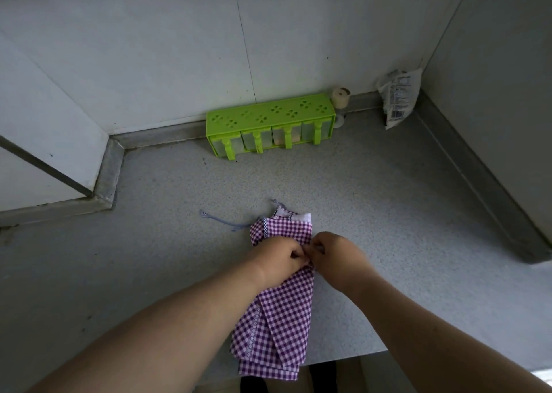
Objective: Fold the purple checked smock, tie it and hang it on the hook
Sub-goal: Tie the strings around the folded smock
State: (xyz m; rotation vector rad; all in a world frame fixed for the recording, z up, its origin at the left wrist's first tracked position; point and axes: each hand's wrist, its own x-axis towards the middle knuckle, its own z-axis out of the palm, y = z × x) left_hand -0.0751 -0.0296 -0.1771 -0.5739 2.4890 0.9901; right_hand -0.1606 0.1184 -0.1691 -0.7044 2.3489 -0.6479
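Head view, read from left to right. A grey speckled worktop (149, 243) fills the lower field, bounded by pale wall panels. At left of centre a thin lilac tie cord (222, 220) trails loose on the worktop from the far corner of the purple checked smock (283, 318). The smock lies folded into a long narrow strip running from mid-worktop toward the viewer, its near end overhanging the worktop's front edge; a white inner layer shows at its far end. The left hand (280, 261) rests on the middle of the strip with its fingers curled, pinching the cloth. Touching it on the right, the right hand (336, 255) has its fingers likewise curled and pinching at the strip's right edge; what exactly lies between the fingertips of either hand cannot be told. Behind, against the wall, stands a green spice rack (270, 115) with four clear drawers. Just beside its right end is a small beige roll (340, 97). Further right, a printed plastic packet (398, 97) leans in the corner.
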